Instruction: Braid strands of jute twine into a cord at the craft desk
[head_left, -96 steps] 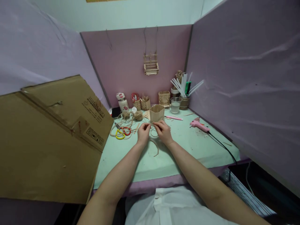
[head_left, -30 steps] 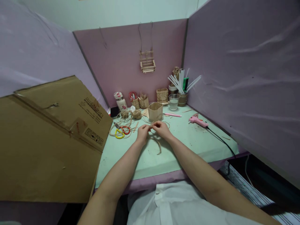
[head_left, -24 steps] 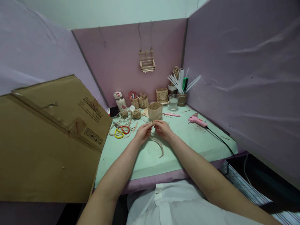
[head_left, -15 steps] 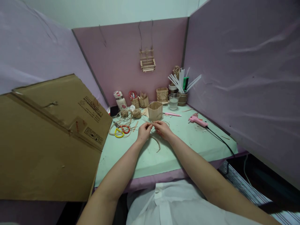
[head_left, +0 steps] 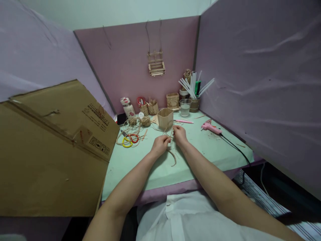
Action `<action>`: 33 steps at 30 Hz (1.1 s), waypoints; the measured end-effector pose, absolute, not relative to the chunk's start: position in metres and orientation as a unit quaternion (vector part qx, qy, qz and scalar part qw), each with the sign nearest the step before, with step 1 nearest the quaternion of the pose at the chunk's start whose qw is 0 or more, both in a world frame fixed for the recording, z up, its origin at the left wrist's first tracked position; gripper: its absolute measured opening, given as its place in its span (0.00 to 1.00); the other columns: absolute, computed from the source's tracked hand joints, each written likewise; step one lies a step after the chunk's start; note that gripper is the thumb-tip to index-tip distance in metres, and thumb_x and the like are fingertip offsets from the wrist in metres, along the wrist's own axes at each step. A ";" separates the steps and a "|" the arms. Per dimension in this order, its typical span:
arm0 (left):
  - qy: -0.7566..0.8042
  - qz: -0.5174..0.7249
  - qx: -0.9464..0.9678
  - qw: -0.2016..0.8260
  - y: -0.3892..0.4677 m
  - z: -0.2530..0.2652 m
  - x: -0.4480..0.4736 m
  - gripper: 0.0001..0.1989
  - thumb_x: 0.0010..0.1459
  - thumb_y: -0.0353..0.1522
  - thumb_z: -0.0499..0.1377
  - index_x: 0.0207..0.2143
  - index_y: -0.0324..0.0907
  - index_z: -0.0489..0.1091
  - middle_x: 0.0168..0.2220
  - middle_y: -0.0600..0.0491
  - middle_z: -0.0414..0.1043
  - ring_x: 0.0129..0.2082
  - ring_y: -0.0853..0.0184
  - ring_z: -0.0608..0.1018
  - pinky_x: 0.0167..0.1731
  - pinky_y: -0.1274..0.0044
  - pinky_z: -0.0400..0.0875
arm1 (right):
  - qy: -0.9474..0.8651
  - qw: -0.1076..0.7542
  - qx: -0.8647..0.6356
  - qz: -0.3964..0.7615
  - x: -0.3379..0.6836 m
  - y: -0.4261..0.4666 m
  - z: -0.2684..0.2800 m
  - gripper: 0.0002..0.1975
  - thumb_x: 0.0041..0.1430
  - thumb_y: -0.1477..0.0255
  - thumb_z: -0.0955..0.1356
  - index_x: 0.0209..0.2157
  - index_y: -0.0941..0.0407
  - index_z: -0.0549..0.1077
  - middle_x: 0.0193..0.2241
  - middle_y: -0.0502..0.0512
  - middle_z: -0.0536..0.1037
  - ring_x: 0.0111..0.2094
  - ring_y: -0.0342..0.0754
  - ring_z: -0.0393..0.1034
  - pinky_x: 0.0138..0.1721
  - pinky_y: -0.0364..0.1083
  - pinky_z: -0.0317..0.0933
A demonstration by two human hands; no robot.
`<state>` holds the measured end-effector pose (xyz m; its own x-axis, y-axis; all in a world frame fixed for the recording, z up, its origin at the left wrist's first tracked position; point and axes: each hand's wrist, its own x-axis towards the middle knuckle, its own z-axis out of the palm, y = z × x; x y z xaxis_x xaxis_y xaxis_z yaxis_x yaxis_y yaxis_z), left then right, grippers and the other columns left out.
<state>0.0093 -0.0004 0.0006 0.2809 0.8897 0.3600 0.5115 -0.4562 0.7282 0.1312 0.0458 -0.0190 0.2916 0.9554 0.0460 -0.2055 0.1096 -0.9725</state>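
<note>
Showing yellow-and-red-handled scissors [head_left: 128, 137] on the desk [head_left: 120, 174] at nine o'clock from the left hand [head_left: 161, 145], and a jute twine ball [head_left: 145, 121] at eleven. Pinching a thin twine strand [head_left: 169, 135] with that hand's closed fingertips. Having a popsicle-stick container [head_left: 165, 121] upright just beyond, at twelve o'clock. Pinching seemingly the same strand in the right hand [head_left: 180, 135], with fingers curled inward. Showing a pink glue gun [head_left: 211, 128] well apart, at three o'clock from there.
</note>
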 end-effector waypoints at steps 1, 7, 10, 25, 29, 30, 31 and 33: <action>0.449 0.379 0.771 0.243 -0.003 0.001 0.012 0.10 0.53 0.32 0.54 0.22 0.41 0.71 0.22 0.54 0.70 0.26 0.69 0.69 0.30 0.78 0.60 | -0.353 0.657 -0.491 0.449 0.134 0.048 -0.019 0.14 0.42 0.59 0.67 0.21 0.55 0.64 0.14 0.44 0.61 0.17 0.39 0.51 0.20 0.42 0.48; 0.445 0.392 0.756 0.276 -0.007 0.000 0.015 0.12 0.55 0.34 0.53 0.24 0.40 0.72 0.20 0.56 0.67 0.23 0.70 0.67 0.26 0.78 0.60 | -0.313 0.691 -0.472 0.449 0.136 0.048 -0.013 0.12 0.42 0.62 0.68 0.22 0.55 0.64 0.15 0.44 0.60 0.17 0.39 0.52 0.20 0.42 0.48; 0.455 0.420 0.719 0.317 -0.003 -0.003 0.010 0.12 0.55 0.35 0.53 0.26 0.39 0.73 0.20 0.56 0.66 0.22 0.71 0.67 0.26 0.78 0.61 | -0.323 0.692 -0.436 0.476 0.135 0.044 -0.006 0.12 0.41 0.62 0.68 0.22 0.55 0.64 0.16 0.44 0.61 0.18 0.38 0.54 0.21 0.41 0.50; 0.489 0.489 0.633 0.349 0.011 -0.006 0.000 0.14 0.53 0.38 0.53 0.23 0.38 0.68 0.18 0.57 0.62 0.22 0.72 0.64 0.26 0.79 0.58 | -0.547 0.580 -0.394 0.457 0.121 0.026 -0.001 0.08 0.44 0.69 0.66 0.29 0.56 0.71 0.25 0.48 0.71 0.27 0.42 0.63 0.28 0.41 0.56; 0.502 0.494 0.635 0.319 0.009 -0.003 -0.001 0.13 0.53 0.38 0.53 0.23 0.39 0.67 0.19 0.57 0.62 0.22 0.72 0.65 0.26 0.79 0.58 | -0.601 0.582 -0.387 0.388 0.122 0.024 0.000 0.08 0.46 0.67 0.66 0.26 0.57 0.70 0.26 0.49 0.71 0.29 0.43 0.63 0.33 0.43 0.58; 0.504 0.495 0.634 0.315 0.009 -0.002 -0.002 0.13 0.53 0.38 0.53 0.24 0.39 0.68 0.19 0.57 0.63 0.22 0.72 0.65 0.26 0.79 0.58 | -0.607 0.582 -0.387 0.378 0.122 0.024 0.001 0.08 0.47 0.66 0.66 0.26 0.57 0.70 0.26 0.50 0.71 0.29 0.43 0.63 0.34 0.44 0.58; 0.504 0.496 0.634 0.312 0.008 -0.001 -0.002 0.13 0.53 0.38 0.53 0.25 0.38 0.69 0.19 0.57 0.63 0.23 0.72 0.65 0.26 0.80 0.58 | -0.611 0.582 -0.388 0.369 0.122 0.024 0.001 0.08 0.47 0.66 0.65 0.26 0.57 0.69 0.25 0.50 0.71 0.29 0.43 0.63 0.34 0.44 0.57; 0.501 0.501 0.637 0.305 0.007 0.001 -0.002 0.13 0.53 0.38 0.53 0.26 0.38 0.70 0.20 0.57 0.64 0.23 0.72 0.65 0.26 0.80 0.58 | -0.619 0.578 -0.394 0.356 0.121 0.024 0.000 0.08 0.48 0.65 0.65 0.25 0.57 0.68 0.25 0.49 0.70 0.29 0.43 0.63 0.34 0.44 0.57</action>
